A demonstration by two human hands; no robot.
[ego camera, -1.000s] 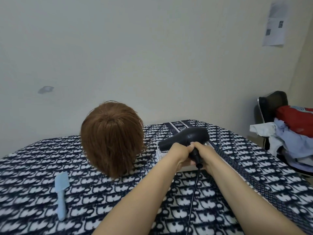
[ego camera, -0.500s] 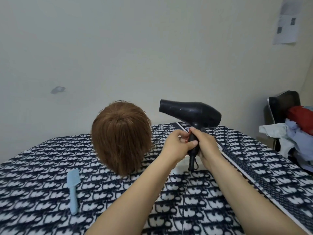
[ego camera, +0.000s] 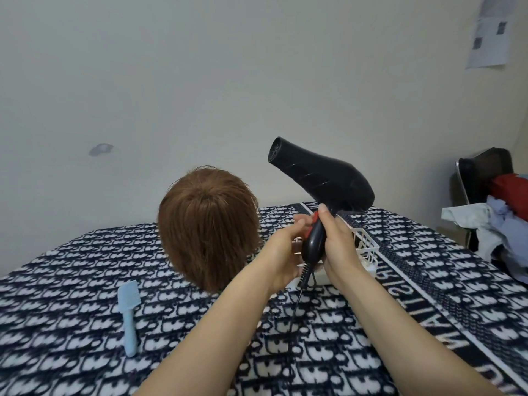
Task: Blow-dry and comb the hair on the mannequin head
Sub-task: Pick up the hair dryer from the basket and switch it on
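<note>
The mannequin head (ego camera: 208, 227) with short reddish-brown hair stands on the patterned table (ego camera: 71, 281), its back toward me. A black hair dryer (ego camera: 320, 178) is held up to its right, nozzle pointing up and left above the hair. My right hand (ego camera: 335, 244) is shut on the dryer's handle. My left hand (ego camera: 281, 247) touches the handle's left side, fingers at the red switch. The cord (ego camera: 294, 315) hangs down between my forearms. A light blue comb (ego camera: 129, 315) lies flat, left of my left arm.
A white plastic basket (ego camera: 367, 248) stands behind my hands. The table is covered by a navy and white patterned cloth and stands against a plain wall. At the far right is a black chair (ego camera: 480, 172) piled with clothes (ego camera: 494, 224).
The hair dryer has risen from low over the basket to above the level of the mannequin's crown, its nozzle tilting upward. Both hands came up with it.
</note>
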